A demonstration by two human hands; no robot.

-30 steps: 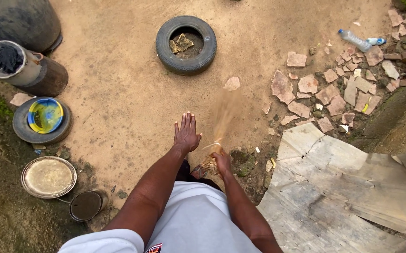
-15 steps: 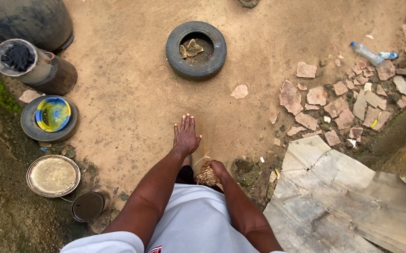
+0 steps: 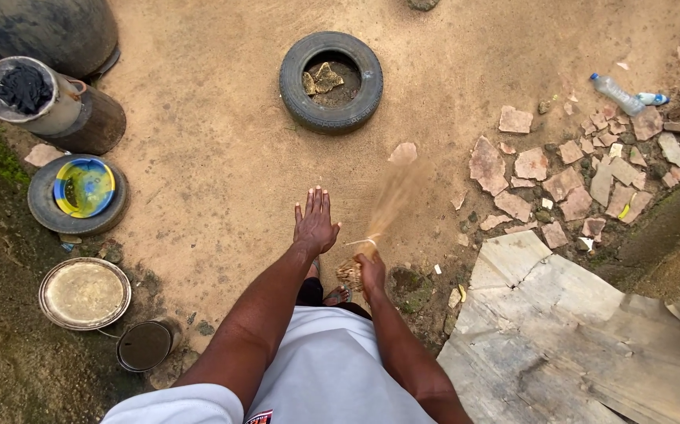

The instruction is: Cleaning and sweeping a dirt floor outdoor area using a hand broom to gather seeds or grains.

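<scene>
The right hand (image 3: pixel 371 271) grips a short straw hand broom (image 3: pixel 383 216) (blurred mid-sweep), the left hand (image 3: pixel 314 224) hangs flat, fingers spread; bare sandy ground (image 3: pixel 214 157) looks mostly swept, broken pinkish tile shards (image 3: pixel 559 173) remaining.

Right hand (image 3: pixel 371 271) swinging straw broom (image 3: pixel 387 208) forward again, bristles now blurring out toward pale stone (image 3: pixel 403 152) after being tucked near feet.
</scene>
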